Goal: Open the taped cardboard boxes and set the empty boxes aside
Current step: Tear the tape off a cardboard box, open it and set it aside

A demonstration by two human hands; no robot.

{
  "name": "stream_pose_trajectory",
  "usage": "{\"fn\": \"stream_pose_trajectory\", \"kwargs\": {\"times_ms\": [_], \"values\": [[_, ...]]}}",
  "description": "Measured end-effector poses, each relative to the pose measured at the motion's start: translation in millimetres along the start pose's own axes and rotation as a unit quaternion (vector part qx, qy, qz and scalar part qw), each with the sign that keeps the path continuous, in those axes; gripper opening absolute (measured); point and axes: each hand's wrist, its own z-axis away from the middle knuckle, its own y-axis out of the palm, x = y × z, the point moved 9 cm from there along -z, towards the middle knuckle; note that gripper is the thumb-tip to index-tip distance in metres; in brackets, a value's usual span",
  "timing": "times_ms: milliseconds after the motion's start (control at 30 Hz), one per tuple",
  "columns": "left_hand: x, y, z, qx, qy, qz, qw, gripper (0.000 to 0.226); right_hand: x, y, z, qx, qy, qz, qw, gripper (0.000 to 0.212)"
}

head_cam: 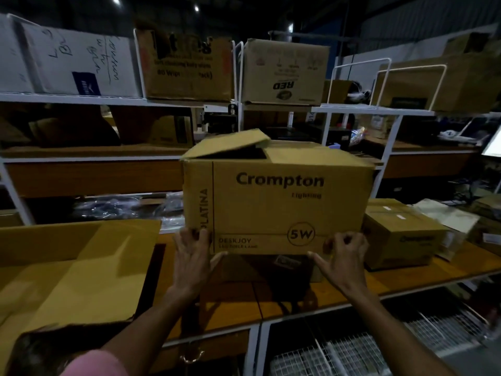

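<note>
A large yellow-brown Crompton box [276,202] is held up above the wooden worktop [393,278], its top flaps loose and one flap lifted at the left. My left hand [191,256] grips its lower left corner, fingers curled on the front face and thumb under the bottom edge. At the lower right corner my right hand [343,256] grips the bottom edge in the same way. Another Crompton box [401,234], smaller and taped shut, sits on the worktop to the right.
An opened box with spread flaps [70,270] lies at the left of the worktop. White metal shelves [189,103] behind carry several cardboard boxes. Wire baskets [366,346] sit below the worktop at the right. Packets and clutter lie at the far right.
</note>
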Motion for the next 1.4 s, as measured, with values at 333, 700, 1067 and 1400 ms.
{"fn": "stream_pose_trajectory", "kwargs": {"times_ms": [333,700,1067,1400], "values": [[-17.7,-8.1,2.3,-0.037,0.013,-0.087,0.995,0.086,14.5,18.9,-1.0,-0.025,0.044,0.025,0.998,0.066],[-94.9,-42.4,-32.0,-0.122,0.176,-0.111,0.971,0.083,104.9,-26.2,-6.4,-0.116,-0.117,0.002,0.986,0.051],[-141.2,-74.7,-88.8,-0.057,0.263,-0.117,0.956,0.057,246.3,-47.2,-102.5,0.015,-0.241,-0.034,0.970,0.027],[-72.4,-102.5,-129.9,-0.012,0.050,-0.209,0.977,0.076,252.4,-17.1,-118.1,0.063,-0.255,-0.013,0.965,0.035]]}}
